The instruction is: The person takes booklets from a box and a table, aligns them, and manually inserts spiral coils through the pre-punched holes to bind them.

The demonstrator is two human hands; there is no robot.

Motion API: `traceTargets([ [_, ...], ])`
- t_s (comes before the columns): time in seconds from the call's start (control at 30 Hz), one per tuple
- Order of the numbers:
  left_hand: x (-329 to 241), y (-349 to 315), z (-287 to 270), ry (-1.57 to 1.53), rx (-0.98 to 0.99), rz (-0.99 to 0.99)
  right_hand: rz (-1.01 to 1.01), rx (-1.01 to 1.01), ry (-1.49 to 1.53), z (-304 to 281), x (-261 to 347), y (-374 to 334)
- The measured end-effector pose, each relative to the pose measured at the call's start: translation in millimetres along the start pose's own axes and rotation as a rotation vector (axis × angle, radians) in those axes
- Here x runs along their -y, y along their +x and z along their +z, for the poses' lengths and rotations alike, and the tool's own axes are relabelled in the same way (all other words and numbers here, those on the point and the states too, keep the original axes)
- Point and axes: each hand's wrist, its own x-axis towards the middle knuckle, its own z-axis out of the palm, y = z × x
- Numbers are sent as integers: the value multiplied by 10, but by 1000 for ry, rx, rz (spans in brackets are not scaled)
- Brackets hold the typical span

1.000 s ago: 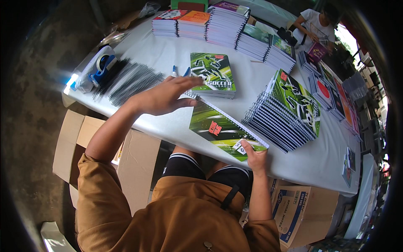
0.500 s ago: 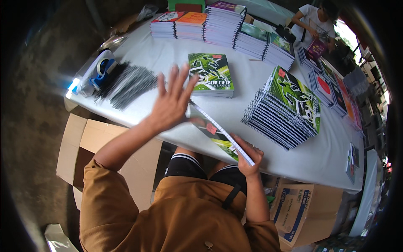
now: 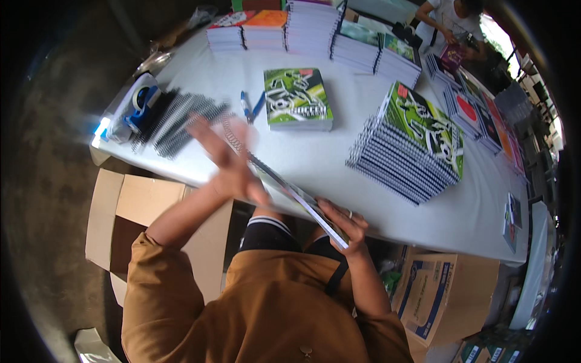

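Observation:
My right hand (image 3: 346, 222) grips a thin notebook (image 3: 307, 206) by its lower end, holding it edge-up at a slant over the table's front edge. A dark spiral coil (image 3: 233, 138) runs along the notebook's upper edge and sticks out past its far end. Beside that coil is my left hand (image 3: 227, 163), blurred, its fingers spread and nothing held in them; whether it touches the coil I cannot tell. Loose black spiral coils (image 3: 181, 124) lie in a heap at the left. Ahead sits a stack of green soccer-cover notebooks (image 3: 298, 100) without visible coils.
Coil-bound soccer notebooks (image 3: 408, 151) are piled at the right. A blue-handled tool (image 3: 252, 107) and a blue tape dispenser (image 3: 144, 106) lie left. Notebook stacks (image 3: 311, 27) line the back. Cardboard boxes (image 3: 151, 199) stand below. A co-worker (image 3: 451, 27) handles a purple notebook far right.
My left hand has moved left and down, uncovering the blue-handled tool. The notebook in my right hand has shifted left and slightly down, and its protruding coil now shows.

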Motion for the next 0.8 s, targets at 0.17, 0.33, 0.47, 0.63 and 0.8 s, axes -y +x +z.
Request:
traceTargets([
  [0.17,-493,-290,28,-273,278,-158,5,-38,-31,-65,-16,47],
  [0.33,-371,40,46,-175,116,-3,-80,9,9,-27,17,40],
  [0.47,-626,-219,22,-249,289,-29,-15,-47,-79,-60,-32,-24],
  [0.63,-428,73,88,69,97,-15,-19,-3,25,-19,5,-7],
  [0.8,-703,11,56,-183,220,86,-64,-33,-126,-68,-27,13],
])
